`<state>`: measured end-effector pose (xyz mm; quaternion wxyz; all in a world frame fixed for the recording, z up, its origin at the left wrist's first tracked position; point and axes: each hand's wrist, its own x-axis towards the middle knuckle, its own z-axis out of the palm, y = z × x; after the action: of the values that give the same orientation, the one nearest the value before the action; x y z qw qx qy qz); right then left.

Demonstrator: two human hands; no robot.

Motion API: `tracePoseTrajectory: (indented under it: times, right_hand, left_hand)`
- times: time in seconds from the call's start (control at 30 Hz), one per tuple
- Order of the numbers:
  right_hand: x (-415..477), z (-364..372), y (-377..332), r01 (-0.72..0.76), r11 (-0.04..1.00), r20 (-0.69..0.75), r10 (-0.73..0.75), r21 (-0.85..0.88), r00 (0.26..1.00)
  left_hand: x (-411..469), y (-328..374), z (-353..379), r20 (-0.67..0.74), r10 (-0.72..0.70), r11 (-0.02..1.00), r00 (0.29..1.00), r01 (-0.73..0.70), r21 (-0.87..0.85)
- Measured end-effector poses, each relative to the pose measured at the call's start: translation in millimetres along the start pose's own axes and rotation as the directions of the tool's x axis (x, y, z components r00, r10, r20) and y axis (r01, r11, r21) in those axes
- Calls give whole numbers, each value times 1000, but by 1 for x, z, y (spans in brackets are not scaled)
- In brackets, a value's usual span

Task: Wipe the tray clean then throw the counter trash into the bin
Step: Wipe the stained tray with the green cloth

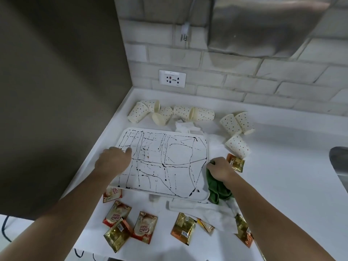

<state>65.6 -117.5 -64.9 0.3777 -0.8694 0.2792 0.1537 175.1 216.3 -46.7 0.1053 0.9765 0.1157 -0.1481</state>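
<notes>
Left hand (113, 162) pins tray (204, 147) edge; right hand (221, 170) bunches green cloth (218, 189) alongside.

White counter (273, 157), stained tray (162, 178), paper cups (203, 114), sachets (145, 227), tissues (205, 211)

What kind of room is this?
Probably a small kitchen or office pantry: a white counter against a brick-pattern wall with a wall socket, paper cups and coffee creamer sachets scattered about.

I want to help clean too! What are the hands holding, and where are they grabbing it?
The right hand grips the green cloth by its bunched top end. The left hand holds nothing; it presses on the tray's left edge.
</notes>
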Motion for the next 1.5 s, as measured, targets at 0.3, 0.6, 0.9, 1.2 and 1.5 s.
tracePoseTrajectory:
  times: [0.3,0.6,0.9,1.2,1.5]
  right_hand:
    - [-15,-24,14,62,993,-134,-49,100,990]
    - [-45,-106,21,196,973,-108,-184,121,977]
    - [-102,-230,130,151,968,-306,-84,202,948]
    - [-156,-338,305,138,823,-682,349,551,643]
    - [-173,-389,369,265,479,-482,415,837,772]
  left_hand:
    - [6,2,-20,94,-24,924,995,58,-379]
    - [-9,25,-68,132,-4,639,991,104,-762]
    - [-99,132,-37,98,175,553,980,-16,-833]
    - [-206,281,57,130,236,583,963,-33,-812]
    - [-261,361,143,172,225,572,959,13,-820]
